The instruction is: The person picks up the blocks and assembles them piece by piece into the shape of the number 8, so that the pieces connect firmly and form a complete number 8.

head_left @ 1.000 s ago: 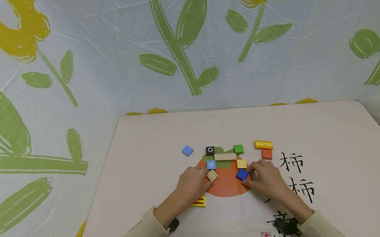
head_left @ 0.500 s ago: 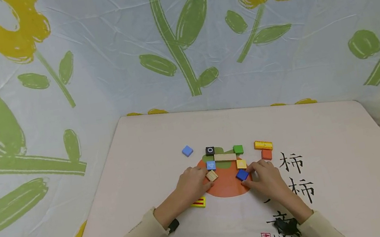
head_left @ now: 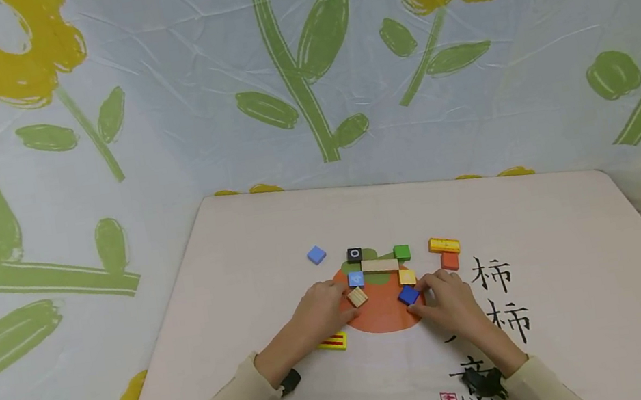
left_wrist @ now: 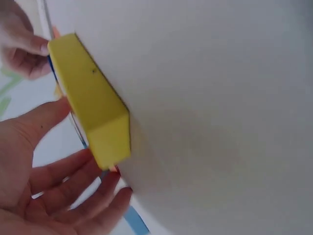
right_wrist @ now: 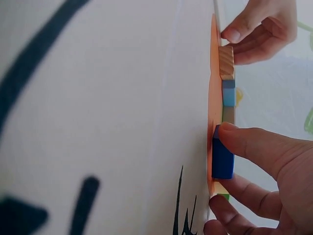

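On the printed orange persimmon, my right hand (head_left: 449, 302) pinches a dark blue block (head_left: 409, 295) between thumb and index finger. The right wrist view shows its thumb on the block's upper end. Left of it lies a wood-grain block (head_left: 357, 297), turned at an angle. My left hand (head_left: 320, 311) is beside that block, thumb and fingers spread and relaxed around its left side; whether they touch it is unclear. A light blue block (head_left: 356, 279) and a yellow-orange block (head_left: 407, 277) sit just behind. In the left wrist view a yellow block (left_wrist: 93, 98) partly hides the left fingers.
Behind lie a long plain block (head_left: 380, 266), a black block (head_left: 354, 255) and a green block (head_left: 402, 253). Another blue block (head_left: 316, 254) is farther left. A yellow block (head_left: 444, 245) and a red-orange block (head_left: 450, 260) are at right, near printed black characters (head_left: 495, 274).
My left hand has drawn back slightly to the left, away from the wood-grain block. The right hand and the blocks look unmoved.
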Demonstrator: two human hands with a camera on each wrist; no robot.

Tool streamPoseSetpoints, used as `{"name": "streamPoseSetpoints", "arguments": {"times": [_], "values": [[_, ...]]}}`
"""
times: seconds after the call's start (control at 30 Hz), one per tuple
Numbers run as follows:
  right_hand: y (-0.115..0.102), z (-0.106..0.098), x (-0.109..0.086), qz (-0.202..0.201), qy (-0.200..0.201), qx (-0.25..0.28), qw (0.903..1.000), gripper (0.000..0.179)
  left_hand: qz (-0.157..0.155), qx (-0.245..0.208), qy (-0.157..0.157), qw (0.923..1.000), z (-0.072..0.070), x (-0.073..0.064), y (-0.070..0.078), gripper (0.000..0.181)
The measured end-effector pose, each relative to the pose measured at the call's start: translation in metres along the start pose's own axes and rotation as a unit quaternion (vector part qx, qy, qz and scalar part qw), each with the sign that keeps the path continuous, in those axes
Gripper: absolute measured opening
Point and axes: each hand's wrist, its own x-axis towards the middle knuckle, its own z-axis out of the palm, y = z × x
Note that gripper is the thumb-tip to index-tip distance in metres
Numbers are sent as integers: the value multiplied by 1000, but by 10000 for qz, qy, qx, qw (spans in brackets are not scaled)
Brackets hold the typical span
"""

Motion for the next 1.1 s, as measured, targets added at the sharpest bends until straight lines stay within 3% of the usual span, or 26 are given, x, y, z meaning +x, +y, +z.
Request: {"name": "streamPoseSetpoints", "arguments": {"times": [0.1, 0.33, 0.47, 0.67, 0.87, 1.1], "values": [[0, 0, 0, 2, -16, -3, 10000, 34, -76, -512, -130, 9986, 1, -3, -11, 51], [0, 2, 0, -46, -8, -19, 10000, 34, 335, -1469, -351, 9880, 1, -22, -41, 44], [1, 1, 0, -37, -16, -20, 10000, 34, 398, -1855, -392, 9810, 0, -32, -54, 43], [1, 2, 0, -32, -4, 13, 10000, 35, 512, -2039, -528, 9762, -2, -43, -64, 39], [1, 2, 0, -23, -9, 0, 10000, 35, 615, -2062, -830, 9730, -8, -47, -65, 39], [1, 1, -1, 24, -52, -6, 10000, 35, 686, -1912, -977, 9743, -6, -49, -68, 35]]}}
